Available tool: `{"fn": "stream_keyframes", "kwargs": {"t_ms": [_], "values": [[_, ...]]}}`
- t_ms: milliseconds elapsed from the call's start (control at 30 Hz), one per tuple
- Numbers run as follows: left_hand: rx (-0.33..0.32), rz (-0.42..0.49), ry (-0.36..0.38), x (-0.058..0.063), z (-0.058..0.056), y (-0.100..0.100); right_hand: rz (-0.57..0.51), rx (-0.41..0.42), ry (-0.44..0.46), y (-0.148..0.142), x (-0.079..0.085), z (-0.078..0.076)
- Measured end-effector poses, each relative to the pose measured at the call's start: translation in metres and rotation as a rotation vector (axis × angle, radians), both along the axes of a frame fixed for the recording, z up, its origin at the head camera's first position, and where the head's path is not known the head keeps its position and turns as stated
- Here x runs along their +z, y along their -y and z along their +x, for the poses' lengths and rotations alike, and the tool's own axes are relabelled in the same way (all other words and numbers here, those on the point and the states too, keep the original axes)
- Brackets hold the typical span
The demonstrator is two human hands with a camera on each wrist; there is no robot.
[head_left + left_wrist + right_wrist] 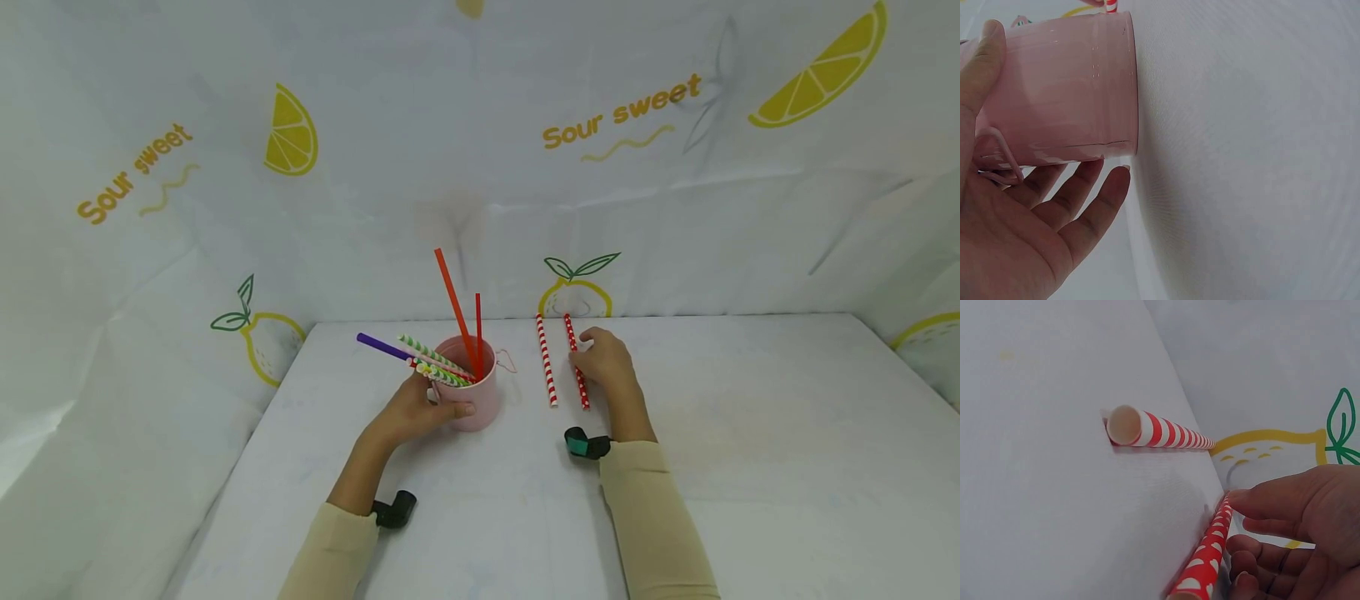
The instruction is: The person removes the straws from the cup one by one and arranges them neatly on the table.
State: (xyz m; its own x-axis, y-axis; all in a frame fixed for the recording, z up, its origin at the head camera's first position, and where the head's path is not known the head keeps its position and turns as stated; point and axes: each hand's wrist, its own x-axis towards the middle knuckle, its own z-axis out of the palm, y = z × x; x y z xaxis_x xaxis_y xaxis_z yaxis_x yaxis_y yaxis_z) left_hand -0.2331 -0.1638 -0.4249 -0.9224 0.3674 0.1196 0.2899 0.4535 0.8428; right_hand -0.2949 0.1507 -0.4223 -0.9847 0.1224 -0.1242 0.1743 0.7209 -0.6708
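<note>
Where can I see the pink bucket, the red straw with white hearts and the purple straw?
Pink bucket [1060, 87], left wrist view: its side wall.
Red straw with white hearts [1209, 552], right wrist view: its patterned side.
Purple straw [384, 347], head view: its protruding length.

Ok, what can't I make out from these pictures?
- Head: lower ends of the straws in the cup, hidden by its wall.
- Head: their exact count; they overlap.
- Left wrist: most of the cup's mouth, cut off by the left edge.
- Right wrist: part of the heart straw's near end, cut off by the bottom edge.
</note>
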Motion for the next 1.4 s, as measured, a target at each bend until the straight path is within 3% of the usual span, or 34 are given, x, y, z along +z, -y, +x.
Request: {"fn": "stream_keyframes", "kwargs": {"t_ms": [133,300,467,667,800,933,1067,1267,1400], "values": [[-0.042,0.031,-0.018,0.0,-0.002,0.0,-0.009,0.0,-0.004,0.0,0.004,0.001],[-0.044,0.032,-0.016,0.001,-0.001,0.0,-0.041,-0.027,-0.029,0.002,0.013,0.004],[-0.034,0.031,-0.021,0.002,0.001,-0.001,-0.053,0.005,-0.132,0.005,0.025,0.009],[0.023,-0.012,0.01,0.003,0.004,-0.001,-0.074,0.051,-0.259,0.024,0.043,0.018],[0.023,-0.009,0.018,0.002,0.003,-0.001,-0.076,0.084,-0.388,0.041,0.057,0.026],[0.03,-0.018,0.017,0.002,0.003,-0.001,-0.088,0.165,-0.54,0.059,0.067,0.034],[0.031,-0.016,0.014,0.002,0.003,-0.002,-0.097,0.269,-0.623,0.082,0.074,0.043],[0.018,-0.009,0.028,0.003,0.003,-0.001,-0.093,0.434,-0.664,0.112,0.074,0.056],[-0.005,-0.022,0.017,0.003,0.003,0.001,-0.086,0.523,-0.614,0.129,0.07,0.062]]}}
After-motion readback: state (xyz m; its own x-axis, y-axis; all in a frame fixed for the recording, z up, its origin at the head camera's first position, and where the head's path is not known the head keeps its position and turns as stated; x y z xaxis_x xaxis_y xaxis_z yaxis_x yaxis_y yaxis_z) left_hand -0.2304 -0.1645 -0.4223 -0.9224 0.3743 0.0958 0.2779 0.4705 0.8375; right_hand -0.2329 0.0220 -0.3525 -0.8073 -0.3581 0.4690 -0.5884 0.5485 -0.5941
